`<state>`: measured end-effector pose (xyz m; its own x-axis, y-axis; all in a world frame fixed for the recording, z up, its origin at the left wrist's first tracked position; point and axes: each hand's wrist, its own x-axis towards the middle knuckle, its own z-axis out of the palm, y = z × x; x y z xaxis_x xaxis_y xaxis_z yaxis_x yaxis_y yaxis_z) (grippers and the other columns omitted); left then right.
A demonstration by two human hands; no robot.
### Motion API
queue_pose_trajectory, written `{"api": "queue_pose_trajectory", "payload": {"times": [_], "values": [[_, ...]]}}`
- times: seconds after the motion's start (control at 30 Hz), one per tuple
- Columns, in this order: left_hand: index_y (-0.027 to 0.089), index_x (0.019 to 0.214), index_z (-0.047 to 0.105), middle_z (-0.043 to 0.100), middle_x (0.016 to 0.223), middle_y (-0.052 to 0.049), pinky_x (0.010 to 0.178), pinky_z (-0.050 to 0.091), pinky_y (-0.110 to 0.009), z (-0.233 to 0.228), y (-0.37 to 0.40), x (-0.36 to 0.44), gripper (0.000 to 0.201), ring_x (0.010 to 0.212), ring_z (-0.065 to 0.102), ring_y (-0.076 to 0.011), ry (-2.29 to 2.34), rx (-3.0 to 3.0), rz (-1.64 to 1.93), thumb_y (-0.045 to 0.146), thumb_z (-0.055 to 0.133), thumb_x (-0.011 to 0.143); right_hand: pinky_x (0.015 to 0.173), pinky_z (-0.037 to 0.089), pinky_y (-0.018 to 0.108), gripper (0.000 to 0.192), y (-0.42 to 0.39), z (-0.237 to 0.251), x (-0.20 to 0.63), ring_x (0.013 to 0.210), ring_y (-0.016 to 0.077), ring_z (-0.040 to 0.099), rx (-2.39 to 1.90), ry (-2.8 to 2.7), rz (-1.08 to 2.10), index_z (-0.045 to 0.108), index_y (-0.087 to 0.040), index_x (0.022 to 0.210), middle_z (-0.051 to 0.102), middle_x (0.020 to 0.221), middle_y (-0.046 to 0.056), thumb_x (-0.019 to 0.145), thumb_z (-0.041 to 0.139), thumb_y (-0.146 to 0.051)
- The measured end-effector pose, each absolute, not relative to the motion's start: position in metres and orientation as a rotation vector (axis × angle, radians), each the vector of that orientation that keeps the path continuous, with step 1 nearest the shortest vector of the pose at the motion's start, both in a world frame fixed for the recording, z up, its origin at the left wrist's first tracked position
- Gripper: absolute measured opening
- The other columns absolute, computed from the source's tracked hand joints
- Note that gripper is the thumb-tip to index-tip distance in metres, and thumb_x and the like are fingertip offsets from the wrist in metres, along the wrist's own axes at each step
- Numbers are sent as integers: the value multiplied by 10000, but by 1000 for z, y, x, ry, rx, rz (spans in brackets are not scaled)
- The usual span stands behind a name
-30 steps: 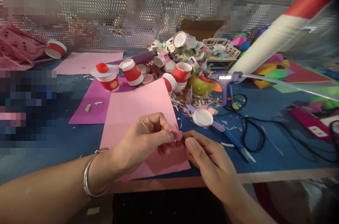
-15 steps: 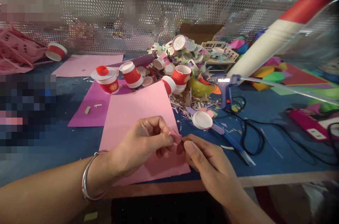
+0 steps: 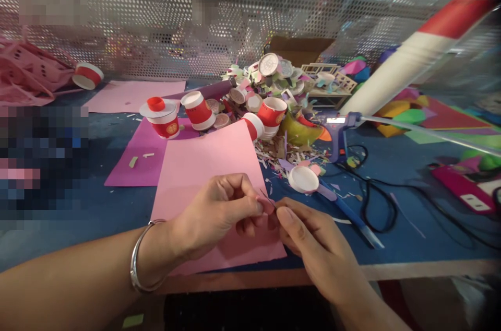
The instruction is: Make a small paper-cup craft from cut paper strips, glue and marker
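— Where are the hands?

— Both at the near right edge of the pink paper sheet (image 3: pixel 213 174). The left hand (image 3: pixel 213 213) and right hand (image 3: pixel 313 239) meet fingertip to fingertip, each pinched shut on a tiny thin scrap (image 3: pixel 267 199); what it is, I cannot tell.

— Room around them?

— Bare blue table (image 3: pixel 391 164) to the right, up to the white lid (image 3: pixel 302 178) and black cord (image 3: pixel 376 205). Behind the sheet crowd red paper cups (image 3: pixel 272 114) and a blue glue gun (image 3: pixel 337 130). The table's wooden edge (image 3: pixel 410 271) runs just below the wrists.
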<state>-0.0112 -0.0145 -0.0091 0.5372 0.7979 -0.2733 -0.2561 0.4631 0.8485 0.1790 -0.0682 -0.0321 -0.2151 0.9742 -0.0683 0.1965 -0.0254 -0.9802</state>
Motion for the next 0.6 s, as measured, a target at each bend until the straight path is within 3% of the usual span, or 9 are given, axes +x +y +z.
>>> {"api": "queue_pose_trajectory", "payload": {"times": [0.23, 0.47, 0.6], "values": [[146, 711, 579, 672, 638, 37, 468, 397, -163, -9, -14, -10, 182, 460, 559, -42, 738, 806, 712, 158, 751, 769, 479, 212, 277, 426, -66, -30, 178, 544, 104, 253, -1284, -1520, 1301, 506, -212, 769, 320, 634, -58, 1040, 468, -539], [157, 824, 611, 670, 746, 20, 690, 475, -208, -14, -18, -7, 164, 688, 601, -80, 658, 866, 792, 215, 757, 872, 484, 210, 279, 412, -68, -35, 179, 555, 111, 247, -1238, -1467, 1262, 530, -210, 761, 315, 627, -56, 1049, 478, -500], [150, 855, 609, 675, 774, 4, 718, 487, -228, -17, -19, -7, 186, 714, 615, -91, 628, 874, 799, 250, 760, 897, 472, 196, 271, 383, -68, -38, 180, 544, 102, 233, -1228, -1435, 1271, 552, -207, 784, 313, 620, -61, 1045, 501, -483]]}}
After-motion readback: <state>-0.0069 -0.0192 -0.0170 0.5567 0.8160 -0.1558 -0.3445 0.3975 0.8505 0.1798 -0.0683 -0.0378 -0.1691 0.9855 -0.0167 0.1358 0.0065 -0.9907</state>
